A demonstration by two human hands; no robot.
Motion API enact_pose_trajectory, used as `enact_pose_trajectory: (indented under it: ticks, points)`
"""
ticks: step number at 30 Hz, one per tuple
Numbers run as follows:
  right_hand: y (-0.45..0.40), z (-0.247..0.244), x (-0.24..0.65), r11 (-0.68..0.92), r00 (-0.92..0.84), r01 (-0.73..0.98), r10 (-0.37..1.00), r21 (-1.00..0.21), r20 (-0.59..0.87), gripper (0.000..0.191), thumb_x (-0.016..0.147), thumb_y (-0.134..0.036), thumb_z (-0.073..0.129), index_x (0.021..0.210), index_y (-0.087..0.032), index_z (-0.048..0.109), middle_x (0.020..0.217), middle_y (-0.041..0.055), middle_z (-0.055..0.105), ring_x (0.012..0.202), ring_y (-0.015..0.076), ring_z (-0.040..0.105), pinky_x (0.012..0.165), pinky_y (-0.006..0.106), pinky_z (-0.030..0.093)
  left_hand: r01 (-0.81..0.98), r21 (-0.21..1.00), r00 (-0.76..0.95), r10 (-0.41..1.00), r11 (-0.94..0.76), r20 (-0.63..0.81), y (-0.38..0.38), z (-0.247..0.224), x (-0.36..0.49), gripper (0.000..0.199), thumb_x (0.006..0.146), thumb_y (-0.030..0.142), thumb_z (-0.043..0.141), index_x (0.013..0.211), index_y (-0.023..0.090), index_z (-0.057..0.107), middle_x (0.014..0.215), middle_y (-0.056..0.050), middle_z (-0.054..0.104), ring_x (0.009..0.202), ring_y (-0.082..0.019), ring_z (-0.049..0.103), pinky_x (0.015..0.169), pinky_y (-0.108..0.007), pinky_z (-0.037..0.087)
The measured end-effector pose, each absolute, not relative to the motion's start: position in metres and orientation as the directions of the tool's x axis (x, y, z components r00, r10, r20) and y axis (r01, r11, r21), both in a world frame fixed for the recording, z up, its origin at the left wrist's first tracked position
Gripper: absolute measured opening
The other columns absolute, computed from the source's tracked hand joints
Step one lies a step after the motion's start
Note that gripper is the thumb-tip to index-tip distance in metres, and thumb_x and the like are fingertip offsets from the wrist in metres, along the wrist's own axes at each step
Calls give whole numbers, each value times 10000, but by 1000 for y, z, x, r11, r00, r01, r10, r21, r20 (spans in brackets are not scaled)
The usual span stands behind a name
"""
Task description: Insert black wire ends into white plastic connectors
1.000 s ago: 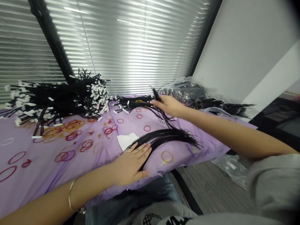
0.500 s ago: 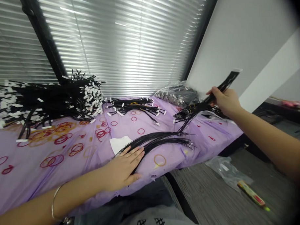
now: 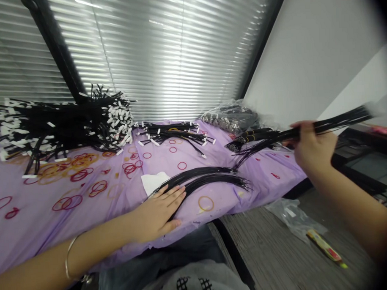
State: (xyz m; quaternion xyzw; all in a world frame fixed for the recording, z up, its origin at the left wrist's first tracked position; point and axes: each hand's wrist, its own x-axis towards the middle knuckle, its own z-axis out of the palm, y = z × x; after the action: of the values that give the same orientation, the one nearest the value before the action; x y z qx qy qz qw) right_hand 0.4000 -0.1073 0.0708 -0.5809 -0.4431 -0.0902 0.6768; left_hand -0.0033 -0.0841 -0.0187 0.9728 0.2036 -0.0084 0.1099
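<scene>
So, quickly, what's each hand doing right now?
Left hand: open, flat on black cables.
Right hand: closed, holding another black cable bundle.

The black wire bundle [image 3: 339, 125] in the right hand [image 3: 312, 145] blurs out at its far tips; the fingers [image 3: 302, 132] hide its middle. The left hand [image 3: 156, 216] covers part of a second wire bundle [image 3: 210, 178]. The tagged wire pile [image 3: 53, 124] is cut off by the left edge. Contents of the clear plastic bag [image 3: 230, 118] are blurred behind its film. The printed tube [image 3: 325, 246] on the floor [image 3: 263, 252] is too small to identify.
</scene>
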Motion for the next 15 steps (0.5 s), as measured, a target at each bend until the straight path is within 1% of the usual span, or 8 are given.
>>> enact_pose_trajectory:
  ticks: [2,5,7,10,11,13,14,15]
  points:
    - [-108,74,397,317,586,653,362,-688,724,241,838,-394,491,741,-192,580,555,27,513,418,163,527,450,312,417,396,208,918,390,-894,-70,-84,-19,-3,646,942,475,288,1468,107,211,1523,-143,192,1410,-258,182,1143,-427,134]
    - [-109,75,391,339,549,658,395,-672,737,239,819,-394,529,734,-181,593,575,29,524,413,157,527,448,316,421,401,201,916,392,-894,-84,-84,-18,-3,655,943,483,279,1466,96,211,1524,-148,185,1413,-255,169,1146,-415,127]
    - [-109,74,391,370,573,649,336,-665,747,255,829,-409,507,731,-185,580,570,17,503,424,159,538,454,316,426,400,192,916,390,-896,-89,-84,-17,-2,654,945,478,273,1466,89,206,1525,-146,179,1416,-246,156,1149,-414,114]
    - [-106,73,398,349,588,643,344,-681,732,243,827,-401,504,729,-192,579,596,20,511,459,163,573,464,312,433,399,186,917,385,-898,-108,-84,-16,-1,660,944,478,270,1463,75,208,1524,-148,175,1417,-239,155,1150,-422,105]
    - [-103,73,403,356,596,642,324,-679,734,233,826,-390,505,718,-196,575,616,24,521,464,159,577,465,310,436,401,191,915,386,-896,-115,-84,-15,-1,662,943,478,272,1461,72,212,1522,-150,176,1416,-239,158,1149,-425,110]
    - [-99,74,413,428,656,636,139,-642,742,248,845,-367,456,674,-208,539,626,20,510,454,145,565,460,308,441,409,204,912,392,-890,-119,-85,-15,0,667,940,478,280,1460,66,214,1521,-155,174,1416,-240,159,1148,-426,121]
    - [-96,76,417,446,676,629,90,-637,731,246,842,-347,454,653,-209,530,614,18,502,438,140,552,454,307,439,410,212,912,394,-887,-113,-85,-14,0,667,939,476,283,1459,64,215,1522,-156,174,1417,-241,153,1148,-427,124]
    - [-94,78,420,435,680,620,119,-653,724,238,831,-332,470,640,-206,538,585,17,492,426,142,542,445,309,431,407,225,914,393,-886,-105,-85,-13,0,670,938,478,289,1459,63,216,1522,-157,175,1418,-242,146,1149,-431,121]
